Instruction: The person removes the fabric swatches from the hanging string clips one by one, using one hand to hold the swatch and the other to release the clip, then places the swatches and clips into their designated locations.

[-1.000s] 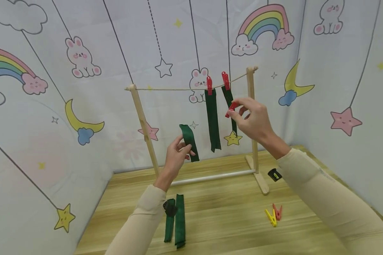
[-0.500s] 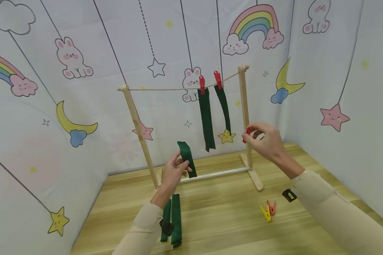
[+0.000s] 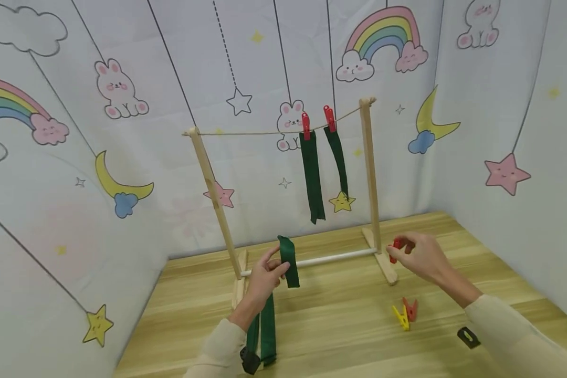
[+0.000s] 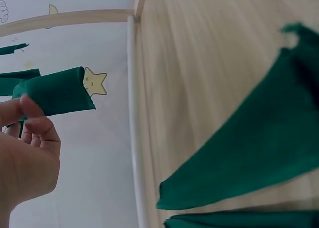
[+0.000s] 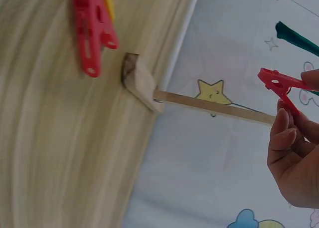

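Note:
My left hand [image 3: 263, 278] pinches a short green ribbon [image 3: 290, 262], folded over at the top, low in front of the rack. In the left wrist view the ribbon [image 4: 60, 92] hangs from thumb and fingers. Over to the right of the rack, my right hand [image 3: 420, 256] holds a red clothespin [image 3: 394, 251]. The right wrist view shows thumb and fingers on the handles of this clothespin [image 5: 279, 82]. Two green strips, one wide [image 3: 314, 178] and one narrow [image 3: 338, 160], hang from the string, each under a red clothespin.
A wooden rack [image 3: 371, 178] with a string [image 3: 250, 133] stands on the table [image 3: 340, 325]. More green strips [image 3: 268, 331] lie under my left forearm. A yellow clothespin [image 3: 400, 317] and a red one [image 3: 411, 308] lie at front right. The patterned backdrop rises close behind.
My right hand has moved down and right, away from the hanging strips, still holding the red clothespin. My left hand has lowered with the green ribbon.

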Motion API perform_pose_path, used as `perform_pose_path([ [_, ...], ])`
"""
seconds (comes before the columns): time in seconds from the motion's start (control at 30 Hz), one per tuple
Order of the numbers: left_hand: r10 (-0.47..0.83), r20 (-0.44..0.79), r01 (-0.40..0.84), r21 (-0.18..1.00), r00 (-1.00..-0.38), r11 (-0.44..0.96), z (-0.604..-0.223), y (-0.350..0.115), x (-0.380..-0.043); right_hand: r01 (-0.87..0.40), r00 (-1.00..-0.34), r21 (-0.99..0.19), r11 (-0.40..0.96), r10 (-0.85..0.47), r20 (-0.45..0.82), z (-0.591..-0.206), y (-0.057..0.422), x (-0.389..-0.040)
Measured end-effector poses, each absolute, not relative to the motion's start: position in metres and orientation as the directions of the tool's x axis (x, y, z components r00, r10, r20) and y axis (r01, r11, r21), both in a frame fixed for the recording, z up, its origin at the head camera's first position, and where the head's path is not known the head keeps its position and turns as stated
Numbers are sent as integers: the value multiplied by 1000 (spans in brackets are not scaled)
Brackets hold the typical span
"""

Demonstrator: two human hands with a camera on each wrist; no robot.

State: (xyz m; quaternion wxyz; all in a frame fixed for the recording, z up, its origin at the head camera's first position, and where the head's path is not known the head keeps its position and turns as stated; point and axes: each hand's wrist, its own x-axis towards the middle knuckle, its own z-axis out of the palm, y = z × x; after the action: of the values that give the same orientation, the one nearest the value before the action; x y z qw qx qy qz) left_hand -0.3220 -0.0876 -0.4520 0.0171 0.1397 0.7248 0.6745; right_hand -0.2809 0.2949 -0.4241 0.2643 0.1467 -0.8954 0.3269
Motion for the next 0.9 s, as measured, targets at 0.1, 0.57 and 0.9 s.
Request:
perform_pose_path([
  [0.1,234,129,147,987,-964,63,-458,-85,-318,-384,-867,-530,756,-97,489,-438,305,-274],
  [0.57,277,12,35,996,-961,78,-481,-101,-310,-233,-958,-532,814,-100,267,-474,326,-252],
  [0.9,288,-17,42,979,-957,199,-490,-107,-302,-182,-971,-510,841,-70,230,-476,333,-249],
])
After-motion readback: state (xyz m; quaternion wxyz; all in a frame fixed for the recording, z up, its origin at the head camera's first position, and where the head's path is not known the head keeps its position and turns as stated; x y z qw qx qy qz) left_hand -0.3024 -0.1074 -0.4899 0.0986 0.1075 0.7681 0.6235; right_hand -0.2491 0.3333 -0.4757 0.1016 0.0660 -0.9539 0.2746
